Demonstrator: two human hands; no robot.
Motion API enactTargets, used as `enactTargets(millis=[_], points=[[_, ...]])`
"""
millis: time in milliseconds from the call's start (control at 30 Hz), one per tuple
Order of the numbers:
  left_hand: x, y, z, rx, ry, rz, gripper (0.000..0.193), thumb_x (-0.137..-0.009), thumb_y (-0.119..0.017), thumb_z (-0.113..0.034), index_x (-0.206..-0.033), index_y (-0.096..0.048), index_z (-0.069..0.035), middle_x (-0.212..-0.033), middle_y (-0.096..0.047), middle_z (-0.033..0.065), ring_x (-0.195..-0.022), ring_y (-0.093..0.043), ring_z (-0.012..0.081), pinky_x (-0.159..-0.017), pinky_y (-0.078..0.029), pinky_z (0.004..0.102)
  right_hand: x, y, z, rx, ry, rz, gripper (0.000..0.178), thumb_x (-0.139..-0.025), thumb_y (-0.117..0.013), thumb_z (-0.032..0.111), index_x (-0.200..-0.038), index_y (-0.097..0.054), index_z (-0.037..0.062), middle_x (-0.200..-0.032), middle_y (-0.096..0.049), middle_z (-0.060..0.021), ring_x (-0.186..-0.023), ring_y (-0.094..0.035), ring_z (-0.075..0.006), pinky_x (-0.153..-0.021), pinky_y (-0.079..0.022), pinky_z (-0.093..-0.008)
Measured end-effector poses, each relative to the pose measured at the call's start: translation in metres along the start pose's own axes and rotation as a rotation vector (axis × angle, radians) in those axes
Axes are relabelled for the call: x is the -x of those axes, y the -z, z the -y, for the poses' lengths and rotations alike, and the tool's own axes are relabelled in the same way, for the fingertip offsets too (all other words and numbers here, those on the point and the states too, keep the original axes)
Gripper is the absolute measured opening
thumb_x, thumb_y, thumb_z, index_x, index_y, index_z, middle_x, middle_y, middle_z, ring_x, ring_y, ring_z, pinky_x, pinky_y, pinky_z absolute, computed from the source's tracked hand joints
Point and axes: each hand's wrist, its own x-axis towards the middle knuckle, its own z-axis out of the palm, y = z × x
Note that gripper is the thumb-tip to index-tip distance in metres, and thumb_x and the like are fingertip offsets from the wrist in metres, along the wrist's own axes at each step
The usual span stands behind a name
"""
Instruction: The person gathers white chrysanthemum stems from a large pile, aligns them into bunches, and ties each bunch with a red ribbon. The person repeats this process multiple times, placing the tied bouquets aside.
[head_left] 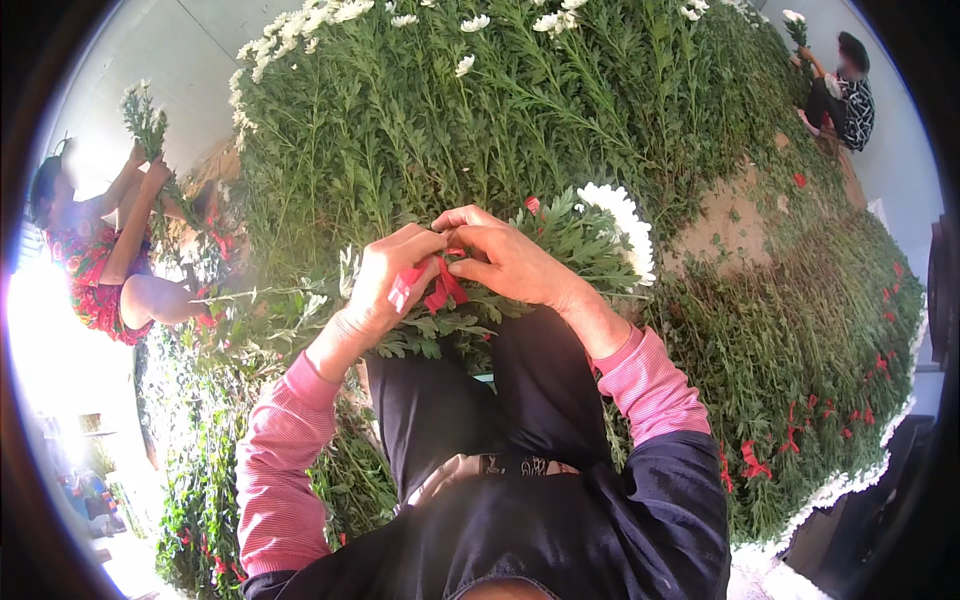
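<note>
Your left hand [390, 277] and right hand [512, 264] pinch red ribbon [447, 289] at the bunch [578, 246] — tying seems unfinished, with ribboned bundles [800, 385] right of the bunch, seemingly unbound stems [450, 130] beyond it.

Your left hand [388, 278] and right hand [515, 262] hide part of the ribbon [447, 290]; the near edge cuts off your dark top [480, 545].

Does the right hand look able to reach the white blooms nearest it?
Probably yes: only leaves show between the right hand and the white blooms, though it is busy at the red ribbon.
</note>
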Motion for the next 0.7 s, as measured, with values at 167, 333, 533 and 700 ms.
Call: enactTargets(millis=[167,333,533,700], points=[[-0.008,0.02,0.0,-0.163,-0.137,0.239,0.024,-0.085,-0.067,-0.007,-0.109,-0.065,-0.003,-0.095,-0.064,0.0135,-0.087,-0.064,0.0353,-0.075,-0.053,0.0415,0.001,0.005,-0.003,-0.063,-0.024,0.039,0.02,-0.092,-0.061,0.009,-0.106,-0.065,-0.0042,-0.134,-0.05,-0.0136,-0.122,-0.053,-0.0243,-0.1,-0.045,-0.0363],[-0.012,0.031,0.001,-0.271,-0.193,0.314,0.015,-0.089,-0.064,-0.017,-0.097,-0.064,-0.005,-0.087,-0.06,0.0114,-0.084,-0.06,0.0344,-0.078,-0.049,0.0437,0.007,-0.001,0.001,-0.024,0.057,-0.203,0.014,-0.091,-0.062,0.009,-0.098,-0.064,-0.0037,-0.127,-0.054,-0.0171,-0.11,-0.06,-0.0291,-0.094,-0.049,-0.0375],[0.014,0.042,0.037,-0.37,-0.04,0.377,0.016,-0.092,-0.061,-0.02,-0.087,-0.066,-0.005,-0.077,-0.057,0.0138,-0.078,-0.058,0.0327,-0.076,-0.048,0.0431,0.064,-0.014,0.041,0.548,0.255,-0.112,0.013,-0.072,-0.062,-0.004,-0.083,-0.057,-0.0082,-0.123,-0.052,-0.0187,-0.12,-0.049,-0.037,-0.1,-0.047,-0.0431],[-0.005,0.031,0.017,0.591,0.54,0.261,0.025,-0.096,-0.057,-0.022,-0.08,-0.062,-0.003,-0.073,-0.061,0.0099,-0.078,-0.061,0.0233,-0.076,-0.047,0.0353,0.074,-0.018,0.046,0.228,0.054,-0.228,0.009,-0.083,-0.066,0.001,-0.083,-0.058,-0.0033,-0.124,-0.052,-0.0188,-0.11,-0.052,-0.0337,-0.088,-0.049,-0.0393]])
